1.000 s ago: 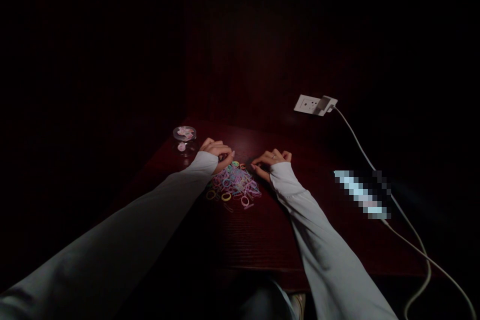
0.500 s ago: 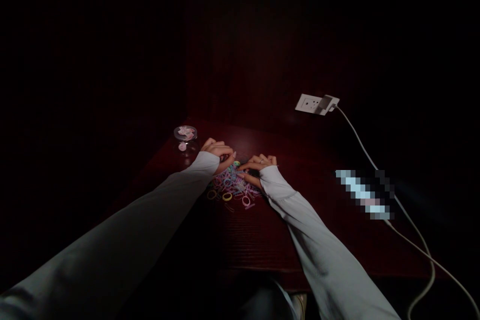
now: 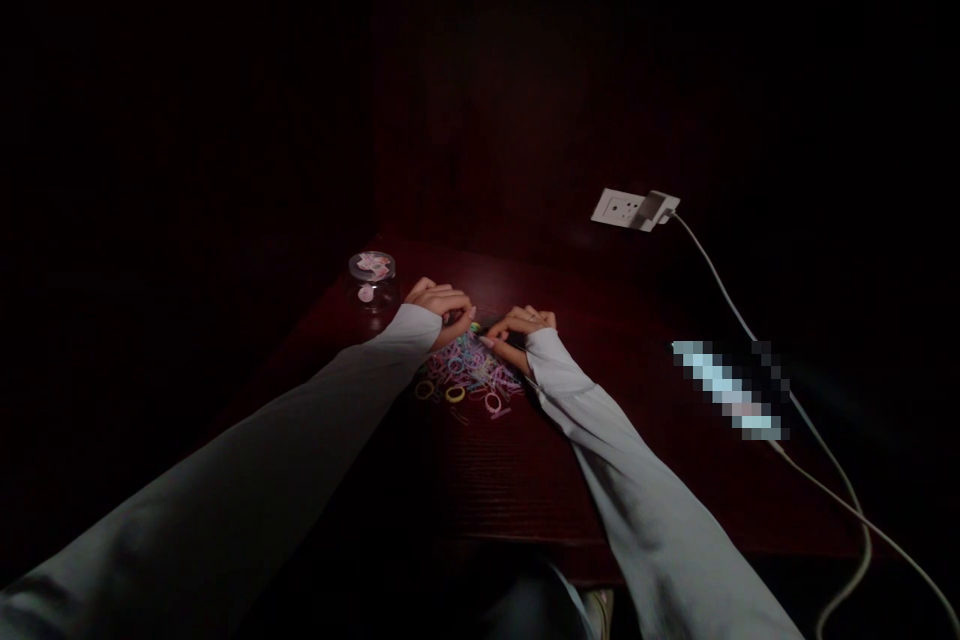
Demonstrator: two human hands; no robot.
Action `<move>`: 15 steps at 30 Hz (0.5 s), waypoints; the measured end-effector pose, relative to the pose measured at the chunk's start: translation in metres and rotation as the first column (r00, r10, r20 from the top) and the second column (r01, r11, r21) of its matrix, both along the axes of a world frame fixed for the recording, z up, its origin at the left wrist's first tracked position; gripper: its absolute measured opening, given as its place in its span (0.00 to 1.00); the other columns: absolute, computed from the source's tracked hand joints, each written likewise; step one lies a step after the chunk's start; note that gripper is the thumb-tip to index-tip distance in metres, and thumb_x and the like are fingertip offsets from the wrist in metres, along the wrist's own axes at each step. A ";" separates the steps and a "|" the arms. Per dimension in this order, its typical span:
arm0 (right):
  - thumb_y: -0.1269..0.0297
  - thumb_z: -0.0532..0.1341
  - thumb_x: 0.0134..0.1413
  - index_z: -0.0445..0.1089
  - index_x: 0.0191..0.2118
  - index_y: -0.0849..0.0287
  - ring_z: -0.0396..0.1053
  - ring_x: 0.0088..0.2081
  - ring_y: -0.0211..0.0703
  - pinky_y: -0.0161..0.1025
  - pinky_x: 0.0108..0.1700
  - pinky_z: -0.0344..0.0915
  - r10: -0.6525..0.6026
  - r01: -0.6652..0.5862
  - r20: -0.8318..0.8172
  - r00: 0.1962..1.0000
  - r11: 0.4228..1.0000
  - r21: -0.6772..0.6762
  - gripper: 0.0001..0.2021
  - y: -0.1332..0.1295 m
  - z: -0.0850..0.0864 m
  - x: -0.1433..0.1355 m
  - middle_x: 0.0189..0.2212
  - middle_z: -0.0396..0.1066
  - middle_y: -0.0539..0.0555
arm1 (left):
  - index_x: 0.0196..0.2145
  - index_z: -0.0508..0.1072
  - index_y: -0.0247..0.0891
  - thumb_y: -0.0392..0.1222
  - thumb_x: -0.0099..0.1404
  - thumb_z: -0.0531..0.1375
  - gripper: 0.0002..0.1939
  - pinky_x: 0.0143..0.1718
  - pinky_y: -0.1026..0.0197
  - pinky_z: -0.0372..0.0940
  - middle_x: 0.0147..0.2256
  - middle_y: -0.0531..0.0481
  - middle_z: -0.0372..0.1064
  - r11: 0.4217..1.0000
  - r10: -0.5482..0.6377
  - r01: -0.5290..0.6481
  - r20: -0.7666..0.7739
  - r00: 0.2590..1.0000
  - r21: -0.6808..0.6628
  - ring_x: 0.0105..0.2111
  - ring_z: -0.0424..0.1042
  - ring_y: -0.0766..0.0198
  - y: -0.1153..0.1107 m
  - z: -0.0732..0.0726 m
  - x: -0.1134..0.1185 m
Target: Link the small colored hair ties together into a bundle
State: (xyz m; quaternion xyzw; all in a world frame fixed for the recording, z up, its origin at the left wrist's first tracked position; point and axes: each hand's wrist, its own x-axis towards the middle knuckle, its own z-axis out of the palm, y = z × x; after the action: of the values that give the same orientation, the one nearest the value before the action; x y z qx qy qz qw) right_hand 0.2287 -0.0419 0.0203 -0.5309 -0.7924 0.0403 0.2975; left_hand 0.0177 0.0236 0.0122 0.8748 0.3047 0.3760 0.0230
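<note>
A heap of small hair ties (image 3: 471,367) in pink, purple, blue and yellow lies on the dark red table. My left hand (image 3: 444,306) is at the far left side of the heap, fingers curled in toward the thumb. Facing it across the heap's far edge, my right hand (image 3: 519,328) has thumb and forefinger bent together just over the ties. Whatever either hand pinches is too small and dark to make out. A yellow hair tie (image 3: 455,395) and a pink-white one (image 3: 493,404) lie at the heap's near edge.
A clear lidded jar (image 3: 373,282) with pink stickers stands left of my left hand. On the right lies a blurred-out phone (image 3: 724,390) joined to a white cable (image 3: 840,465). A charger (image 3: 655,210) sits in the wall socket (image 3: 619,208). The table's near edge (image 3: 517,542) is before me.
My right hand has drawn back slightly to the right, its thumb and forefinger bending closer together. The left hand has barely shifted.
</note>
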 end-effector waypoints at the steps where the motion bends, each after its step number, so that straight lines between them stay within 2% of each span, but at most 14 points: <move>1: 0.47 0.63 0.65 0.81 0.34 0.51 0.67 0.39 0.46 0.47 0.53 0.51 -0.003 0.003 -0.024 1.000 1.000 0.004 0.16 -0.001 0.002 0.000 0.31 0.73 0.51 | 0.31 0.74 0.40 0.42 0.70 0.55 0.11 0.41 0.56 0.54 0.28 0.55 0.73 1.000 -0.016 0.016 0.007 1.000 -0.001 0.29 0.66 0.66 -0.002 0.001 0.000; 3: 0.45 0.60 0.66 0.80 0.35 0.52 0.68 0.39 0.46 0.48 0.54 0.52 -0.020 0.020 -0.067 0.998 1.000 0.012 0.19 -0.004 0.006 0.000 0.32 0.74 0.52 | 0.38 0.76 0.41 0.44 0.70 0.57 0.09 0.43 0.56 0.55 0.33 0.54 0.75 0.998 -0.063 0.063 0.008 0.998 0.007 0.31 0.69 0.66 -0.007 0.004 -0.002; 6: 0.45 0.59 0.67 0.79 0.36 0.53 0.70 0.38 0.46 0.48 0.55 0.55 -0.065 0.068 -0.109 0.992 0.997 0.027 0.20 -0.005 0.009 0.000 0.33 0.75 0.52 | 0.43 0.76 0.41 0.50 0.70 0.60 0.11 0.45 0.56 0.55 0.38 0.53 0.77 0.990 -0.140 0.141 -0.051 0.989 0.028 0.37 0.72 0.63 -0.012 0.008 -0.004; 11: 0.48 0.59 0.67 0.79 0.36 0.54 0.70 0.37 0.45 0.46 0.50 0.60 -0.061 0.072 -0.142 0.988 0.995 0.071 0.17 -0.006 0.011 -0.001 0.33 0.76 0.53 | 0.41 0.76 0.42 0.55 0.71 0.60 0.14 0.45 0.56 0.54 0.36 0.53 0.77 0.977 -0.203 0.209 -0.125 0.971 0.037 0.36 0.72 0.63 -0.012 0.009 -0.006; 15: 0.47 0.58 0.67 0.78 0.36 0.53 0.71 0.37 0.46 0.46 0.49 0.60 -0.072 0.082 -0.147 0.987 0.995 0.058 0.18 -0.008 0.011 -0.003 0.33 0.76 0.53 | 0.40 0.77 0.43 0.54 0.72 0.59 0.13 0.45 0.57 0.55 0.34 0.54 0.77 0.977 -0.206 0.212 -0.131 0.970 0.032 0.34 0.70 0.64 -0.011 0.007 -0.005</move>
State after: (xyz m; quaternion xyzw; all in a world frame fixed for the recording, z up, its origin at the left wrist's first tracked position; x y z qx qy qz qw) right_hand 0.2261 -0.0496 0.0310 -0.5471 -0.7485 0.0419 0.3722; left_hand 0.0123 0.0130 0.0194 0.9245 0.2030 0.3218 0.0230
